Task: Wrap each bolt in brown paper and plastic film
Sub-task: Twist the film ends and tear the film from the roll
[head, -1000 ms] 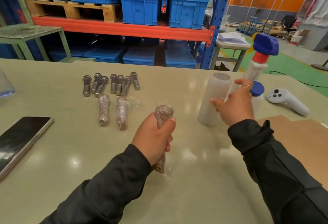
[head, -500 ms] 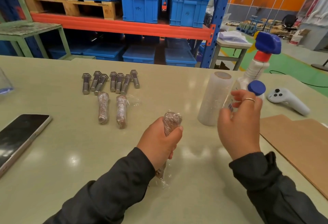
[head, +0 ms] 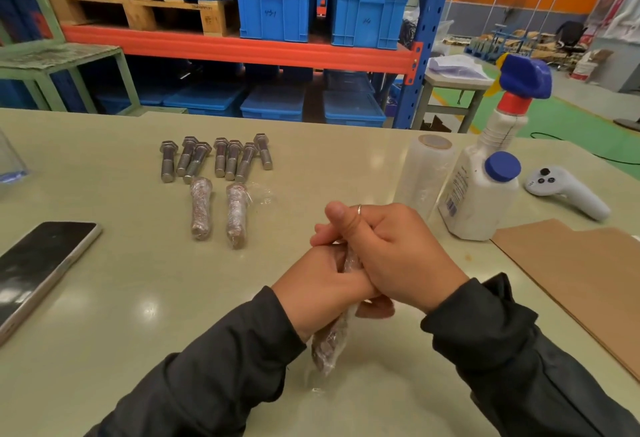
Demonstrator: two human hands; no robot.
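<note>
The right hand (head: 394,256) has its fingers curled over the upper end of a wrapped bolt (head: 329,343), thumb sticking up, a ring on one finger. The left hand (head: 318,284) clenches the middle of the same bolt from the left, and the two hands press against each other. The bolt is held above the table (head: 104,298), tilted, its lower end poking out below the left wrist with loose film trailing off it.

Beyond the hands, two finished wraps (head: 218,211) lie side by side on the table, and just behind them a row of seven bare bolts (head: 216,158). To the right stand the film roll (head: 424,173) and, touching or just beside it, a white spray bottle (head: 481,194); a white controller (head: 564,189) lies further right. Brown paper (head: 581,281) lies flat at the right edge. A phone (head: 38,270) lies face up on the left
</note>
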